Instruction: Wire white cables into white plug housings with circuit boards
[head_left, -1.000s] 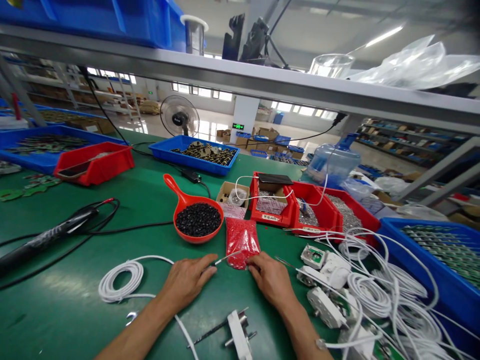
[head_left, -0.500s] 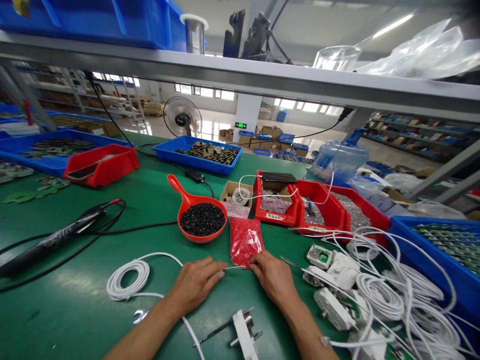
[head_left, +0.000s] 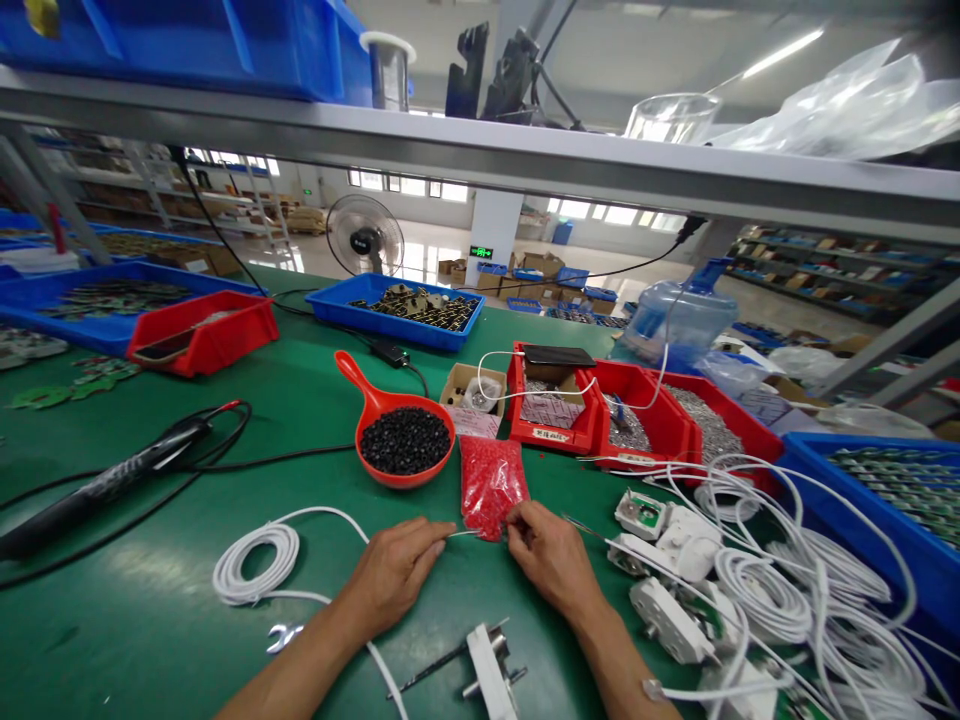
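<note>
Hardly moved, both hands (left (head_left: pixel 397 568), right (head_left: pixel 551 555)) pinch thin wire (head_left: pixel 463 534) over green table (head_left: pixel 150 620)

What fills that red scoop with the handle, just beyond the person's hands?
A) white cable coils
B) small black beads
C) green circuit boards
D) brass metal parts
B: the red scoop is heaped with small black beads, beside the bag of red bits near the left hand and right hand.
</note>
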